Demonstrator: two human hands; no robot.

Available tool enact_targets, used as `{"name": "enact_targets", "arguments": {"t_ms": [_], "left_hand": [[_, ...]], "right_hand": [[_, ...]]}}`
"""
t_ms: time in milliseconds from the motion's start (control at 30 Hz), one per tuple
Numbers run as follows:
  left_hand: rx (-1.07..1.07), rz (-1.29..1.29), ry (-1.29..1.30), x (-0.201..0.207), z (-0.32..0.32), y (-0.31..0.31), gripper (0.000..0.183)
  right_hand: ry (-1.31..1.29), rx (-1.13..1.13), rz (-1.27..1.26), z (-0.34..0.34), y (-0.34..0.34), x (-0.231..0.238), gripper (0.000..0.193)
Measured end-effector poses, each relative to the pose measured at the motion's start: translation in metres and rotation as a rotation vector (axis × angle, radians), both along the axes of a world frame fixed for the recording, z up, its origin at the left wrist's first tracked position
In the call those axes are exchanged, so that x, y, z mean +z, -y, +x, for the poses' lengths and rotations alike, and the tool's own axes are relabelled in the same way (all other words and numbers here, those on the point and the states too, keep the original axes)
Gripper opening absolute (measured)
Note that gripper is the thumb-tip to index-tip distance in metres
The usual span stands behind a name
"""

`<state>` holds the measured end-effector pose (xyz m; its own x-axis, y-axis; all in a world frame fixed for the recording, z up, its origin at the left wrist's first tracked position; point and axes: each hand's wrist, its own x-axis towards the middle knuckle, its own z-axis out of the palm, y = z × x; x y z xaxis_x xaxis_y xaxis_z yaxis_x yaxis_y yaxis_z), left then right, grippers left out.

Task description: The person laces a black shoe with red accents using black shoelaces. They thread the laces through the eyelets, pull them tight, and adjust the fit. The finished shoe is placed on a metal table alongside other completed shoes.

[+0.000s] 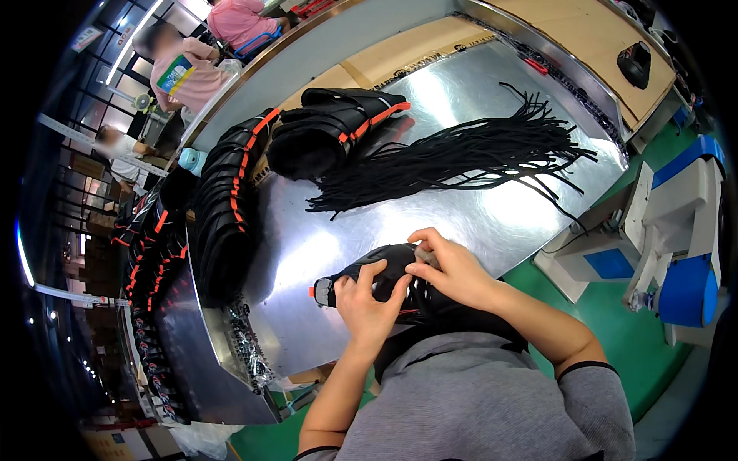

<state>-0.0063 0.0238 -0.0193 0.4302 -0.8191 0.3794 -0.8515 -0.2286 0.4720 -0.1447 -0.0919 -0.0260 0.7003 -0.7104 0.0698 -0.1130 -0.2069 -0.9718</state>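
A black shoe upper (390,256) with a grey patch and a small orange tab at one end lies at the near edge of the metal table (300,253). My left hand (367,303) is closed on its near side, thumb and fingers curled over the material. My right hand (450,269) pinches at the upper's other end, its thumb and forefinger close together; what lies between them is too small to make out. Farther off, a loose bundle of black shoelaces (446,161) is spread over the tabletop.
Nested black shoe uppers with orange trim form stacks (231,184) at the left and one stack (330,131) at the back. More uppers (154,253) hang beyond the left rim. A white and blue machine (669,246) stands at right. Several people sit at the far left.
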Motion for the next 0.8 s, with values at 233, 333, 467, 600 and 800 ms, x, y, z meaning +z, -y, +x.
{"name": "enact_targets", "arguments": {"t_ms": [233, 333, 467, 600, 800], "left_hand": [[-0.031, 0.01, 0.003, -0.001, 0.0, -0.001, 0.04], [-0.047, -0.007, -0.002, 0.0, 0.0, -0.001, 0.041], [0.013, 0.051, -0.08, 0.003, -0.003, -0.003, 0.037], [0.075, 0.078, -0.302, 0.002, -0.003, -0.002, 0.03], [0.061, -0.055, -0.539, -0.01, 0.002, 0.0, 0.026]], "right_hand": [[-0.267, 0.138, -0.29, -0.024, -0.002, 0.011, 0.018], [-0.307, 0.19, -0.352, -0.02, 0.002, 0.011, 0.019], [-0.387, 0.227, -0.372, -0.011, 0.009, 0.012, 0.026], [-0.44, 0.337, -0.456, 0.002, 0.017, 0.02, 0.033], [-0.565, 0.365, -0.701, 0.034, -0.008, 0.021, 0.091]]}}
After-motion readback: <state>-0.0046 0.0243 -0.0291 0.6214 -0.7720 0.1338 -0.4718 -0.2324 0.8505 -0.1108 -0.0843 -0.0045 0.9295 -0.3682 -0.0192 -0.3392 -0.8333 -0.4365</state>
